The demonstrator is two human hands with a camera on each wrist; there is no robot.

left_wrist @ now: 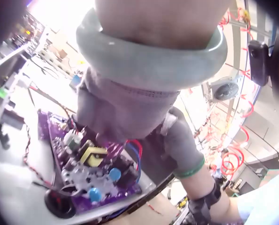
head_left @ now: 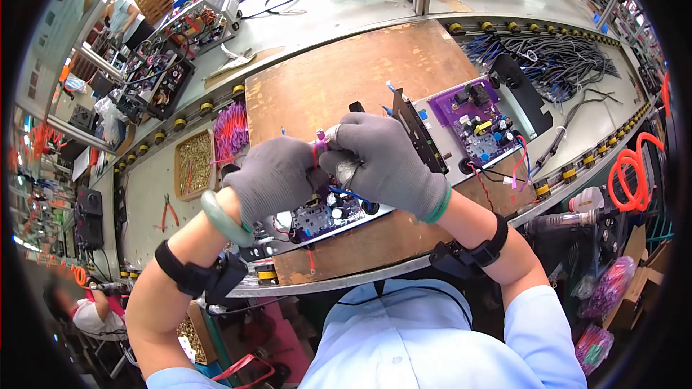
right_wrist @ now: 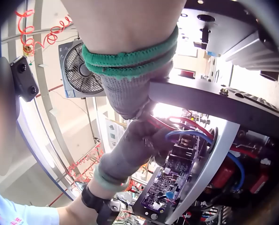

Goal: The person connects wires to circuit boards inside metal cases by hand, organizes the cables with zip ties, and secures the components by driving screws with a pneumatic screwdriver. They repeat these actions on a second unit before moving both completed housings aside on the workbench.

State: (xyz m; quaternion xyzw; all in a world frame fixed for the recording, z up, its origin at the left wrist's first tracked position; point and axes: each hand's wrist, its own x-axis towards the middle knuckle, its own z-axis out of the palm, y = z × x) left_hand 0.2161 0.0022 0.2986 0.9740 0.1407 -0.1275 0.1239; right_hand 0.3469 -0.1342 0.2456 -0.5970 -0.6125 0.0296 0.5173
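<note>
Both hands wear grey knit gloves and meet over an open metal chassis with a purple circuit board (head_left: 328,217). My left hand (head_left: 277,173) has its fingers curled around a pink-and-purple wire (head_left: 320,145), whose end pokes up between the hands. The right hand (head_left: 389,162) pinches at the same wire from the other side; silvery wrapping shows on its fingers. Its fingertips are partly hidden. In the left wrist view, the board (left_wrist: 92,171) carries capacitors and a yellow transformer. Red and blue wires (right_wrist: 188,133) loop beside the hands in the right wrist view.
A second chassis with a purple board (head_left: 476,119) lies right, beside an upright black panel (head_left: 418,130). Grey cables (head_left: 555,57) pile behind it. Leftward are a bundle of pink-purple wires (head_left: 229,130), a tray of small brass parts (head_left: 193,166) and red-handled pliers (head_left: 168,212).
</note>
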